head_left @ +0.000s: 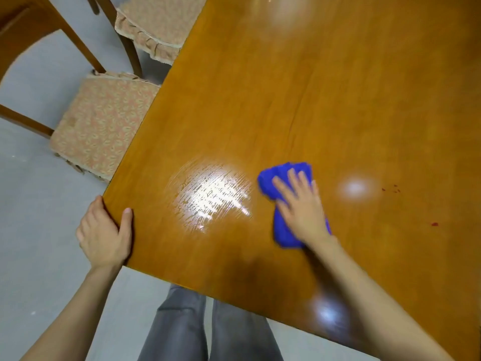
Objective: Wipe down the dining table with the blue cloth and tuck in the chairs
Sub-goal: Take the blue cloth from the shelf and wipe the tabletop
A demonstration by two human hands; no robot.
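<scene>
Two bare hands are on the table [325, 105]. The right hand [302, 208] lies flat on the blue cloth [268, 185], its fingers [292, 179] straight and slightly spread, pressing the cloth down onto the wood rather than curling round it. The cloth is bunched under the palm and shows beyond the fingertips and beside the wrist; it sits near the front of the tabletop, roughly midway across. The left hand [104, 231] clamps the table's near left corner, with the thumb [127, 217] on top of the surface and the other fingers wrapped over the edge. Between the two hands, a wet patch [213, 198] of streaked smears shines under reflected light. To the right of the cloth, a few red specks [434, 224] dot the wood. Along the table's left edge stand two chairs: the near chair [104, 126] has its patterned seat cushion mostly out from under the tabletop, and the far chair [156, 24] likewise shows much of its seat. Grey trousers [179, 329] show below the front edge, above a pale grey floor [33, 204].
</scene>
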